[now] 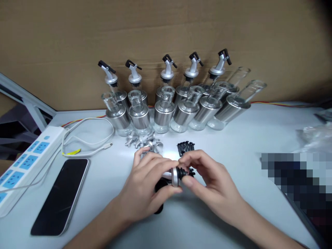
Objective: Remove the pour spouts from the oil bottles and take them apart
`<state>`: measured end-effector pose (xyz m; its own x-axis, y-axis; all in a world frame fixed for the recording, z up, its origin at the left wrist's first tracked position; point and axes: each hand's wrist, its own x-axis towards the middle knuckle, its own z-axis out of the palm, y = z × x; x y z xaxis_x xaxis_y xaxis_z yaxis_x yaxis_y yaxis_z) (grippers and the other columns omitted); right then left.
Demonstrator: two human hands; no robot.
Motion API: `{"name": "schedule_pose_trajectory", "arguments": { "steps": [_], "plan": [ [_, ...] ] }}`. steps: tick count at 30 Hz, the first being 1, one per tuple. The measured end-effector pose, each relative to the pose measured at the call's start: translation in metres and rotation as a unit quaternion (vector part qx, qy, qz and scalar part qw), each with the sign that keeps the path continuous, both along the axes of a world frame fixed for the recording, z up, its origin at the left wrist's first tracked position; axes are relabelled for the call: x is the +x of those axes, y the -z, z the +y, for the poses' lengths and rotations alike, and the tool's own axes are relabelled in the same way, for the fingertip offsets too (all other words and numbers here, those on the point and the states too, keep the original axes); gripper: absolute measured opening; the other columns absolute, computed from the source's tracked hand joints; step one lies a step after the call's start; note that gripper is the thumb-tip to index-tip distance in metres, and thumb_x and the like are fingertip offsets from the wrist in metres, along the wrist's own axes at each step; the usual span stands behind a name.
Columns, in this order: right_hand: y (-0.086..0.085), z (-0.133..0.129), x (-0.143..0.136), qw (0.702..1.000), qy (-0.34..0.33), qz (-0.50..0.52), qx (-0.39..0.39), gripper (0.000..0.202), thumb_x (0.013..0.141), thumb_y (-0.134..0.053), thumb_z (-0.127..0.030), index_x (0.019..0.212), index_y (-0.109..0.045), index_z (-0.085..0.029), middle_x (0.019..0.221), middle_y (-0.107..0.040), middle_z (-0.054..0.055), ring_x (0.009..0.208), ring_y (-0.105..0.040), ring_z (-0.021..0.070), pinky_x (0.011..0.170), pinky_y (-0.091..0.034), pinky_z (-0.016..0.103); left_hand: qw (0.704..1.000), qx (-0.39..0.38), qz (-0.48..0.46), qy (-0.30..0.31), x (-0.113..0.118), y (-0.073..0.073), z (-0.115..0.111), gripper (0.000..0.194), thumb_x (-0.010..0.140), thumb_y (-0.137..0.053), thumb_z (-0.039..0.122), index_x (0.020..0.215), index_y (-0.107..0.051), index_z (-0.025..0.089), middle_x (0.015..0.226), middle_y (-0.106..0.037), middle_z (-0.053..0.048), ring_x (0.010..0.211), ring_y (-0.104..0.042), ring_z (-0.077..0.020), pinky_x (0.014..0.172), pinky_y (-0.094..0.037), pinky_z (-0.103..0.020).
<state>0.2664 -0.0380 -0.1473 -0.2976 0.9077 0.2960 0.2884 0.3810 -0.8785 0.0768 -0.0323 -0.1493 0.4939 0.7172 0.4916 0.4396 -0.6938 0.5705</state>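
My left hand [145, 183] is closed around a silver bottle pourer [175, 177], which lies sideways between thumb and fingers. The thumb and fingertips of my right hand [212, 186] pinch at the pourer's black ribbed stopper end [182, 173]. Partly hidden under my left palm are black pieces [158, 204] whose kind I cannot make out. Just beyond my left fingers lie several small silver spout parts [141, 140]. A cluster of small black tube-like parts [185, 147] lies beyond my right fingertips, with a few more partly covered by them.
Open glass bottles with metal sleeves [140, 116] stand in a front row. Behind them, several bottles carry silver pourers with black levers [192, 71]. On the left are a phone [61, 197], a white cable [88, 148] and a power strip [28, 162]. Clear plastic [315, 138] lies right.
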Motion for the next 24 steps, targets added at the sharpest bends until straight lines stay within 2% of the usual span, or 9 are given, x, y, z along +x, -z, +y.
{"name": "schedule_pose_trajectory", "arguments": {
  "steps": [2, 6, 11, 16, 19, 24],
  "plan": [
    [-0.002, 0.001, 0.0, 0.994, -0.03, 0.022, -0.099, 0.017, 0.084, -0.067, -0.029, 0.096, -0.056, -0.024, 0.083, -0.062, -0.002, 0.073, -0.059, 0.012, 0.064, -0.049, 0.02, 0.997, 0.073, 0.021, -0.027, 0.001, 0.004, 0.0, 0.02, 0.096, -0.052, 0.029, 0.11, -0.056, 0.016, 0.099, -0.07, -0.003, 0.092, -0.058, -0.0155, 0.106, -0.024, -0.037],
    [-0.006, 0.004, 0.0, 0.96, -0.063, 0.096, -0.257, 0.026, 0.079, -0.072, -0.033, 0.099, -0.057, -0.024, 0.085, -0.064, -0.001, 0.075, -0.059, 0.0121, 0.068, -0.049, 0.022, 0.983, 0.166, 0.063, -0.052, 0.0, 0.007, 0.003, 0.017, 0.098, -0.045, 0.023, 0.107, -0.058, 0.016, 0.097, -0.073, -0.004, 0.09, -0.059, -0.0158, 0.102, -0.027, -0.036],
    [-0.005, 0.004, -0.001, 0.927, -0.071, 0.174, -0.325, 0.022, 0.077, -0.073, -0.033, 0.09, -0.061, -0.02, 0.075, -0.061, -0.002, 0.069, -0.057, 0.0105, 0.067, -0.047, 0.023, 0.974, 0.216, 0.06, -0.037, -0.002, 0.007, 0.007, 0.018, 0.097, -0.05, 0.023, 0.11, -0.058, 0.014, 0.099, -0.073, -0.007, 0.091, -0.06, -0.0177, 0.096, -0.034, -0.037],
    [-0.002, 0.005, -0.002, 0.904, -0.094, 0.212, -0.359, 0.024, 0.077, -0.073, -0.034, 0.08, -0.056, -0.018, 0.063, -0.053, -0.005, 0.055, -0.046, 0.0058, 0.054, -0.038, 0.017, 0.984, 0.172, 0.053, -0.014, -0.002, 0.006, 0.004, 0.029, 0.098, -0.046, 0.037, 0.109, -0.058, 0.013, 0.093, -0.072, -0.006, 0.086, -0.059, -0.0173, 0.092, -0.032, -0.035],
    [-0.002, 0.004, -0.006, 0.907, -0.064, 0.224, -0.35, 0.025, 0.073, -0.074, -0.031, 0.077, -0.053, -0.018, 0.065, -0.051, -0.005, 0.054, -0.042, 0.0049, 0.053, -0.035, 0.016, 0.993, 0.112, 0.039, -0.016, -0.001, 0.006, 0.001, 0.033, 0.099, -0.043, 0.042, 0.112, -0.057, 0.015, 0.093, -0.07, -0.005, 0.085, -0.057, -0.0177, 0.089, -0.027, -0.037],
    [-0.004, 0.001, -0.011, 0.931, -0.026, 0.202, -0.303, 0.017, 0.069, -0.069, -0.023, 0.074, -0.053, -0.019, 0.065, -0.053, -0.004, 0.057, -0.046, 0.0069, 0.053, -0.039, 0.016, 1.0, 0.027, 0.009, -0.008, -0.002, 0.007, -0.001, 0.033, 0.097, -0.046, 0.045, 0.112, -0.055, 0.017, 0.097, -0.069, -0.005, 0.084, -0.054, -0.018, 0.081, -0.027, -0.036]
  ]
}}
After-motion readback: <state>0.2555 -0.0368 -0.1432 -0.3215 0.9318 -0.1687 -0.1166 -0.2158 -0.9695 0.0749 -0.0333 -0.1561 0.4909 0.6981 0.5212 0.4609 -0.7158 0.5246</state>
